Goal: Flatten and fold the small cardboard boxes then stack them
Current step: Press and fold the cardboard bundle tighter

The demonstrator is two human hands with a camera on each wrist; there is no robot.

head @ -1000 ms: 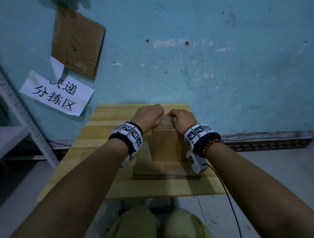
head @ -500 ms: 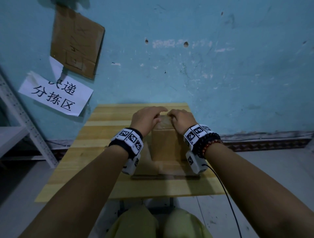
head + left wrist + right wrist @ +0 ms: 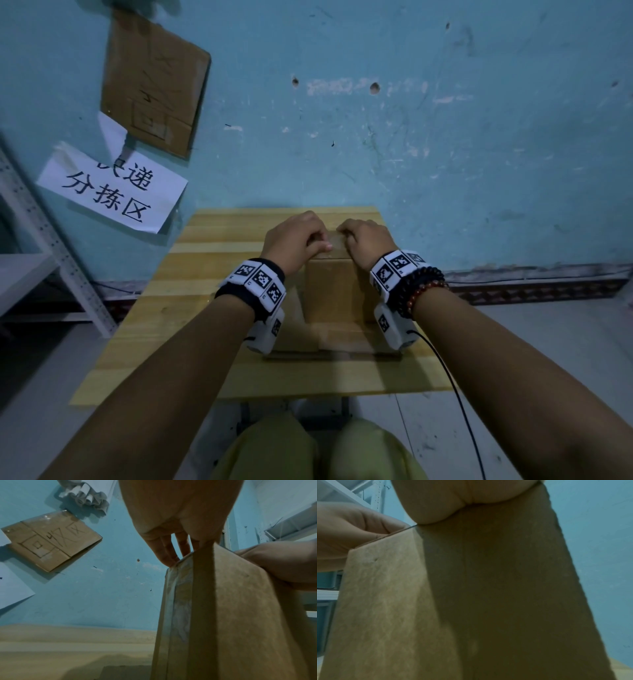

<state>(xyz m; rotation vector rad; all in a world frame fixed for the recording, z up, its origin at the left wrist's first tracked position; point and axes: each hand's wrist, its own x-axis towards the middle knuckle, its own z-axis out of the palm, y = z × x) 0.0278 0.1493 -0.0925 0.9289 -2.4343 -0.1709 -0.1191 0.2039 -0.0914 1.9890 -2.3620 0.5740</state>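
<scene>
A small brown cardboard box [image 3: 329, 291] stands upright in the middle of the wooden table [image 3: 164, 308], on a low stack of flattened cardboard [image 3: 342, 339]. My left hand [image 3: 298, 240] and right hand [image 3: 366, 240] both sit on its top, fingers curled at the top flaps, the left thumb lying across the top. In the left wrist view my fingers [image 3: 168, 547] reach the upper edge of the box [image 3: 240, 615] beside a strip of clear tape [image 3: 180, 601]. In the right wrist view my palm presses the box [image 3: 488, 601] and hides my fingers.
The table stands against a blue wall [image 3: 445, 154]. A cardboard sheet [image 3: 154, 82] and a white paper sign [image 3: 109, 192] hang on the wall at the left. A white metal shelf [image 3: 41, 267] stands to the left. A cable [image 3: 455, 394] hangs from my right wrist.
My left fingers stretched across the box top half a second ago and are curled back now. The right hand and the box have stayed put.
</scene>
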